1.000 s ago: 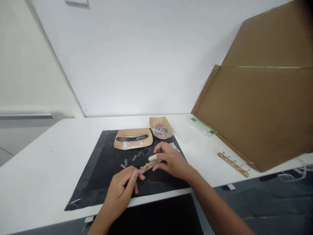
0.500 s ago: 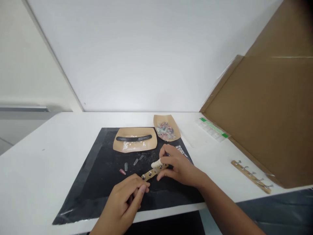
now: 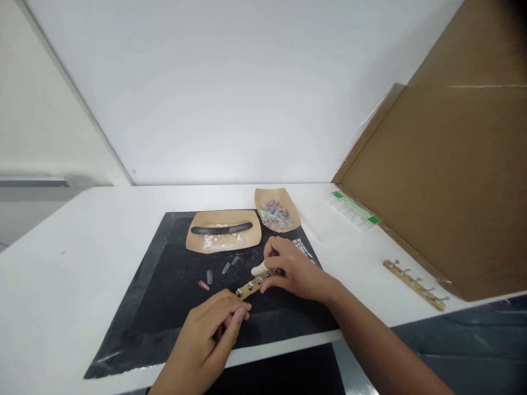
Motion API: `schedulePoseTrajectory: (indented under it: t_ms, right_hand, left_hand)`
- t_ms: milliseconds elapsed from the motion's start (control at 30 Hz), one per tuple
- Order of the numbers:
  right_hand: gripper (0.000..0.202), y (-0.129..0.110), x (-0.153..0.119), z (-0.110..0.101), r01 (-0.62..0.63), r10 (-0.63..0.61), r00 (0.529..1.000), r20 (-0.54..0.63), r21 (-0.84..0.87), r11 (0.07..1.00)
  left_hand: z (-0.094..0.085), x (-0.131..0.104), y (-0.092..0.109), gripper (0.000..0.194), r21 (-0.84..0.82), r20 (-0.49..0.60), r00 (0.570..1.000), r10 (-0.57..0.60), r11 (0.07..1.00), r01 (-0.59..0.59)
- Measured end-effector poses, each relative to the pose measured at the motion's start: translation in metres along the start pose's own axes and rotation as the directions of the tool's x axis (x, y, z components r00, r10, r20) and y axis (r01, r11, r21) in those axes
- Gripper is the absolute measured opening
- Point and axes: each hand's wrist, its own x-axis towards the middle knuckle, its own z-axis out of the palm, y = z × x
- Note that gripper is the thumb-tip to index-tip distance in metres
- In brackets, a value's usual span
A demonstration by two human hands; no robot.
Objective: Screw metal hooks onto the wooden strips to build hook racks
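A small wooden strip with metal studs (image 3: 249,287) lies slantwise over the black mat (image 3: 164,307). My left hand (image 3: 212,332) is closed at its lower left end, thumb and fingers pinched on it. My right hand (image 3: 294,270) is above the upper right end, with a whitish rounded piece (image 3: 259,269) between its bent fingers. Its fingertips cover part of the strip. Left of the strip lie a pink nail tip (image 3: 203,285) and a clear nail tip (image 3: 209,276). Two more clear tips (image 3: 226,267) rest farther back.
A cardboard tray (image 3: 193,241) holds a dark nail file and white bits. Behind are a second tray (image 3: 263,195) of bagged coloured tips, white tabs (image 3: 302,247), a clear case (image 3: 356,211), another studded strip (image 3: 414,284) and a cardboard panel (image 3: 453,181).
The view has shifted slightly, so the table items appear a little higher and farther left. Both hands keep nearly the same pose, with the whitish piece still in the right.
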Motion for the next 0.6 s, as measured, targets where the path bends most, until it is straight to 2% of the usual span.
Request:
schedulePoseTrajectory:
  t_ms: [600]
  right_hand:
    - [0.030, 0.0023, -0.0034, 0.0020, 0.003, -0.003, 1.000, -0.018, 0.021, 1.000]
  left_hand:
    - [0.0011, -0.0002, -0.0008, 0.026, 0.015, 0.020, 1.000, -0.016, 1.000, 0.015]
